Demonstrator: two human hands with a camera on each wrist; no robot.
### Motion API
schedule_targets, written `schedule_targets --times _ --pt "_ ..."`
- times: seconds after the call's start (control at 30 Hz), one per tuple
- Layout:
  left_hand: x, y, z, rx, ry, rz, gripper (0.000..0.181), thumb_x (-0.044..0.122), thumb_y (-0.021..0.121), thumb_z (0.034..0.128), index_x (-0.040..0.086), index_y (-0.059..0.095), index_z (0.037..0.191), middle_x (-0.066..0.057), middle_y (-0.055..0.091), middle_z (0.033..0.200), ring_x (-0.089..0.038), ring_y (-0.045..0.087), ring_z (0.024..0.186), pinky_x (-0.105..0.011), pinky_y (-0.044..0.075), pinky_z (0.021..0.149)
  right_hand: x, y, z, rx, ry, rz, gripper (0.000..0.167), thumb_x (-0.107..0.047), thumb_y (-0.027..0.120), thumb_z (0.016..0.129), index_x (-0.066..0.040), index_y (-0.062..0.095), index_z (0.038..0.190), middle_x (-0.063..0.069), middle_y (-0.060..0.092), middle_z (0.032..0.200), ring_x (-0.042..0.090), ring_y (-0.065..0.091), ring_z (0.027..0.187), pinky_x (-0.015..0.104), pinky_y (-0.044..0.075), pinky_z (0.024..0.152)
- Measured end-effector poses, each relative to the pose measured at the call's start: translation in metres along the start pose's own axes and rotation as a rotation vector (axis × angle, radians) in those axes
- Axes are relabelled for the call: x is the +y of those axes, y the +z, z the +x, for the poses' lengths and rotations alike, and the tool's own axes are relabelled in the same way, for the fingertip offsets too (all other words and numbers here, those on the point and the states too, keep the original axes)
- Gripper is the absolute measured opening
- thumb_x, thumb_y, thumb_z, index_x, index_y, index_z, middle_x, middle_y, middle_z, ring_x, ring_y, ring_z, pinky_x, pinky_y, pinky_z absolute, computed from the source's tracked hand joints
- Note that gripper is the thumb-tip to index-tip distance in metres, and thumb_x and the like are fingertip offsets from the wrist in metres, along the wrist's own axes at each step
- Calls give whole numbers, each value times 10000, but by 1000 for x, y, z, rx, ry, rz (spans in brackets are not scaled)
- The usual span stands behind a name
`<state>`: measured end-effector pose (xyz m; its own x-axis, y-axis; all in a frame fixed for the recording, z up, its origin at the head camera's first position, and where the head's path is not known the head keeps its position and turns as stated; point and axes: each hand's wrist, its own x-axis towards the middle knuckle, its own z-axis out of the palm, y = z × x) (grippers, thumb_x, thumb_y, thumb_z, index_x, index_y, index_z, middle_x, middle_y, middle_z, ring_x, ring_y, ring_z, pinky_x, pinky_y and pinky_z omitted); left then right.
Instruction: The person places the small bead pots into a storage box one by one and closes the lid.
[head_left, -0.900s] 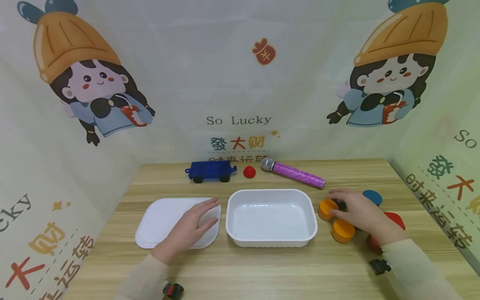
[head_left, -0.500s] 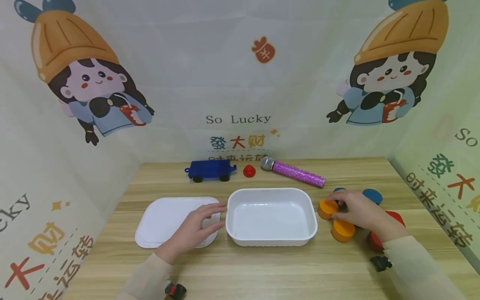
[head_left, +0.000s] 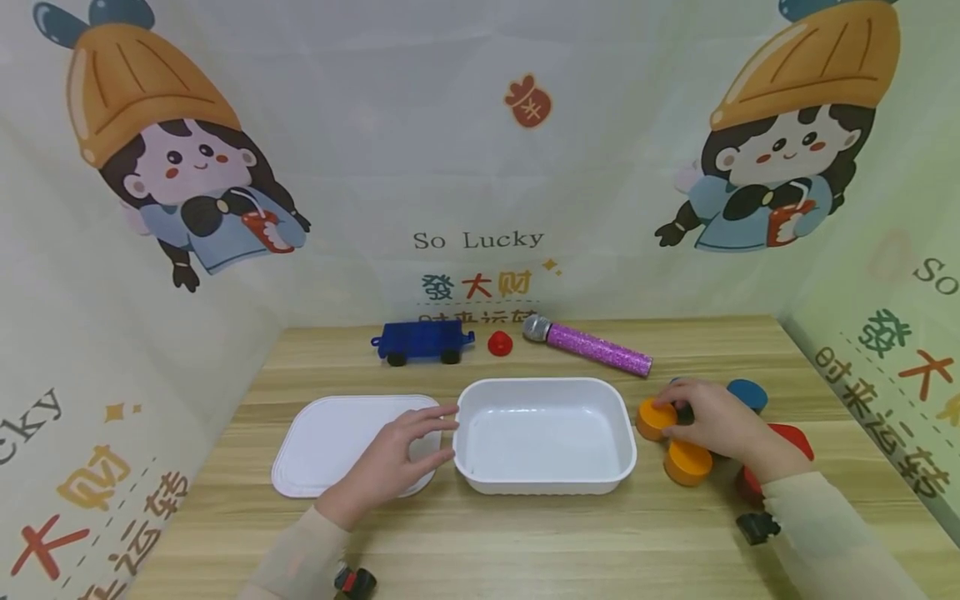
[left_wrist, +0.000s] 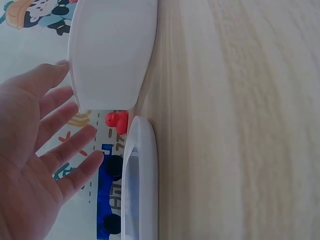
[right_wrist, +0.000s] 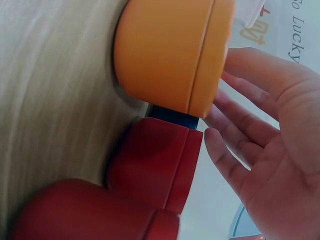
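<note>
My left hand has its fingers spread, with the fingertips at the left rim of a white plastic tub. In the left wrist view, the thumb of that hand reaches the tub's wall. Under the left forearm and hand lies a white lid. My right hand pinches the farther orange round block between thumb and fingers. A second orange round block stands just below the thumb; in the right wrist view, an orange block with a seam near its top partly hides the fingertips.
Red blocks and a blue block stand around the right hand, partly hidden. Along the back lie a blue toy wagon, a small red toy and a glittery purple microphone. A printed cloth hangs behind.
My left hand has slid right, from above the lid to the tub's left rim. The right hand stays at the farther orange block, its fingers drawn slightly closer around it.
</note>
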<state>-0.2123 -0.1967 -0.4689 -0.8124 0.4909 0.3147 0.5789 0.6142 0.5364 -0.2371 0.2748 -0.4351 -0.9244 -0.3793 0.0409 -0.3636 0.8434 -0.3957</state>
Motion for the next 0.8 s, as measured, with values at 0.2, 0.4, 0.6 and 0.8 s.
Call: schedule_targets --times 0.2,0.4,0.6,0.8 --pt "1 -4 3 -22 -8 36 337 312 756 953 175 728 1259 -47 610 1484 -313 540 1403 -547 435 1162 -2 1 -1 31 19 19 344 -170 833 862 -64 763 1182 193 697 1269 425 643 1169 590 555 992" --pt "2 -9 8 -28 16 62 305 301 781 932 176 741 1208 -13 636 1445 -285 576 1363 -527 468 1136 -11 -4 4 52 46 44 381 -188 818 881 -63 739 1232 220 671 1312 429 630 1175 595 557 986" --pt "2 -9 10 -36 4 49 325 305 788 926 173 740 1219 16 627 1448 -265 557 1369 -520 464 1140 -20 -12 5 90 43 28 435 -228 814 896 -58 712 1283 232 639 1354 428 631 1163 601 561 975" --pt "3 -10 9 -37 -7 71 329 321 787 924 190 742 1222 44 623 1450 -247 544 1362 -518 461 1138 -37 -19 7 159 42 32 442 -221 836 883 -47 715 1272 218 616 1343 413 630 1142 584 575 964"
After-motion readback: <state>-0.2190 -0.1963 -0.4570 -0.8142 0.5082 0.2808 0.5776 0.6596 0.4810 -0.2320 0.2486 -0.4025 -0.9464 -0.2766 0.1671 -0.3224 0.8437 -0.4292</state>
